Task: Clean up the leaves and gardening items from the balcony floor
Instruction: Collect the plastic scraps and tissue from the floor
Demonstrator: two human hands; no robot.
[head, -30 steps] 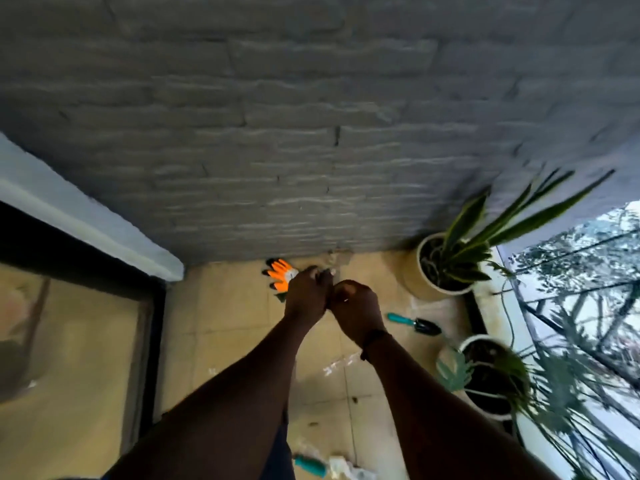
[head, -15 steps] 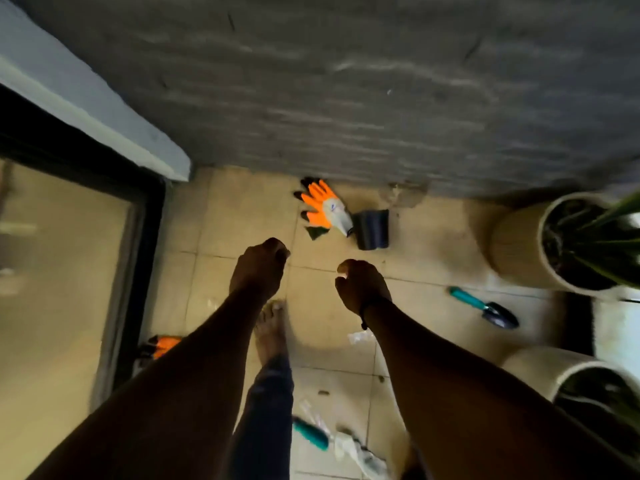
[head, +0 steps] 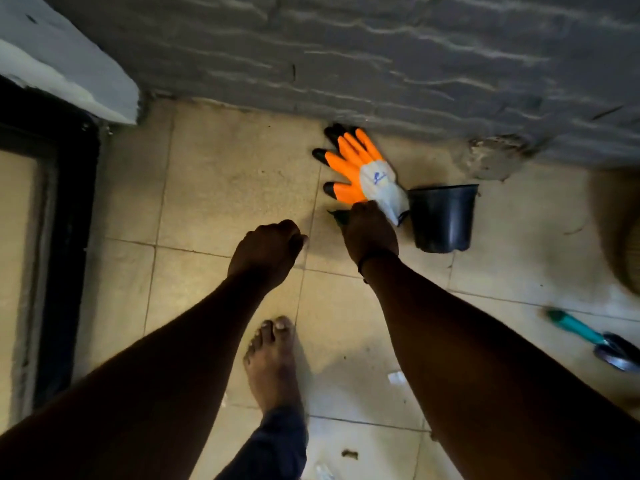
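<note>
**Right hand at the glove, left hand fisted over the tiles**

Far left of frame: dark door frame [head: 65, 202] with a pale ledge [head: 69, 64] above it in the upper left. Grey brick wall [head: 381, 46] runs across the top. Beige tiled balcony floor [head: 225, 174] fills the middle.

Left hand [head: 266, 247], centre-left, hangs above the floor with fingers curled into a fist; nothing visible in it. Below it, lower centre, a bare foot [head: 272, 365] stands flat on the tiles, dark trouser cuff [head: 277, 441] at the ankle.

Just right of centre, the orange glove [head: 360, 168] lies on the floor at the foot of the wall, black fingertips pointing to the upper left, grey-white cuff toward the lower right. Right hand [head: 369, 233] sits at the glove's lower edge by the cuff, fingers curled down; whether it actually grips the glove or the dark green scrap [head: 337, 216] poking out at its left, cannot tell. Dark band on that wrist.

Right of the glove, touching its cuff: a small black plastic pot [head: 441, 220] lying on its side. Further right, a tan planter [head: 620, 237] cut by the frame edge. Lower right: a teal-handled trowel [head: 595, 341] on the floor. Small bits of debris [head: 349, 454] on the bottom tiles.
</note>
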